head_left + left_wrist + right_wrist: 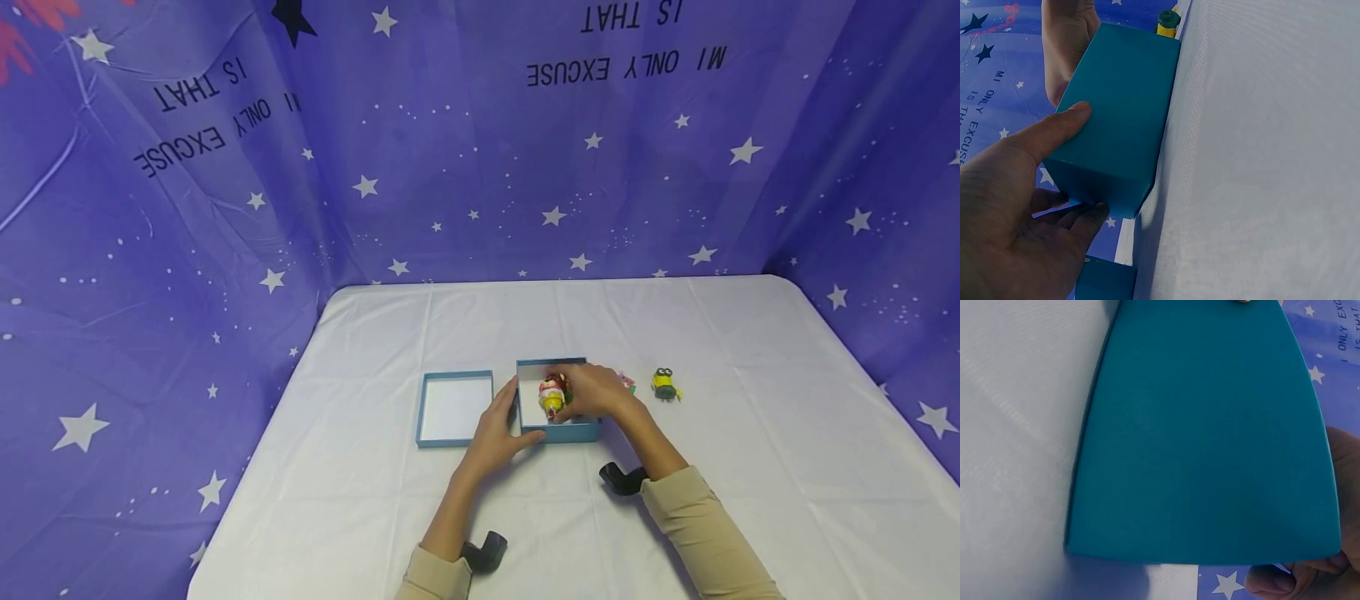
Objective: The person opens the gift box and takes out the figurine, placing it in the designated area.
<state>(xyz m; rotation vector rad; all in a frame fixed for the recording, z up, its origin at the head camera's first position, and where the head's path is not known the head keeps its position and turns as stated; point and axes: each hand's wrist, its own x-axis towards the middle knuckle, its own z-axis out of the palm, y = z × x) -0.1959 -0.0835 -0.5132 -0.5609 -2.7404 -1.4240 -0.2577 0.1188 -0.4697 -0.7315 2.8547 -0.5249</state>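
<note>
An open blue-teal box (pixel 561 433) with a white inside stands mid-table. At its front left corner my left hand (pixel 491 433) holds it, thumb on the front wall, fingers along the left side. My right hand (pixel 596 390) reaches over the right wall into the box. Its thumb and fingers stand around a small toy figure (pixel 552 398), pink-red on top and yellow below. The fingers partly cover something dark red and green beside it. In the right wrist view the box wall (pixel 1204 437) hides most of the right hand (pixel 1341 494).
Left of the box lies its shallow lid (pixel 454 408), white inside facing up. A yellow-and-green toy figure (pixel 664 384) sits to the right. Between it and the box a small pinkish toy (pixel 626 381) shows partly behind the right hand. Star-patterned purple curtains (pixel 480 167) surround the white-covered table (pixel 750 400).
</note>
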